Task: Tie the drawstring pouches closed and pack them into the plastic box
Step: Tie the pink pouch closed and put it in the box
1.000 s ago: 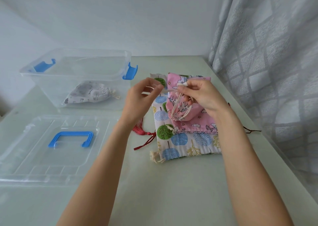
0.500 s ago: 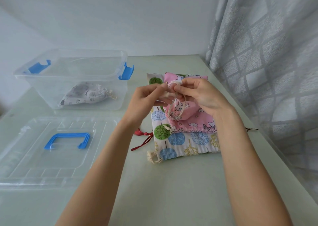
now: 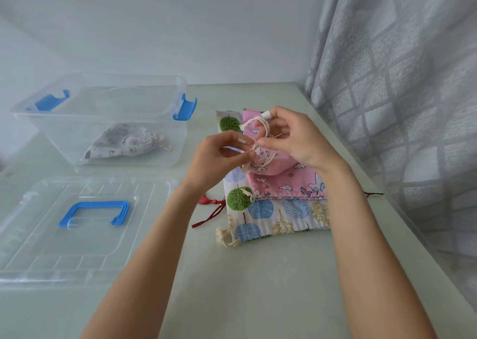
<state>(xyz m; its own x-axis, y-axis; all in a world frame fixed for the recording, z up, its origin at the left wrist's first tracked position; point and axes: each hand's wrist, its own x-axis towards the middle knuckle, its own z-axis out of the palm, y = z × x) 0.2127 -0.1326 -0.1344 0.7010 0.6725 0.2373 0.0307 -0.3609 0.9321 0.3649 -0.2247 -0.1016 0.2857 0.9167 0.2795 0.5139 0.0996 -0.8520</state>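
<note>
Since half a second ago the right hand (image 3: 296,137) has been lifting a loop of the cream drawstring (image 3: 260,124) over its index finger, while the left hand (image 3: 219,155) is pinching the cord at the gathered neck of the pink pouch (image 3: 273,163). That pouch is lying on flat pouches, the tree-print pouch (image 3: 271,209) beneath. Farther left, the lid (image 3: 77,225) is lying flat; beyond it, the plastic box (image 3: 103,116) is holding a grey pouch (image 3: 124,142).

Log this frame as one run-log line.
step: tying cord | item: pink pouch | left hand: pinching cord | right hand: pinching cord | box: one grey pouch inside
</note>
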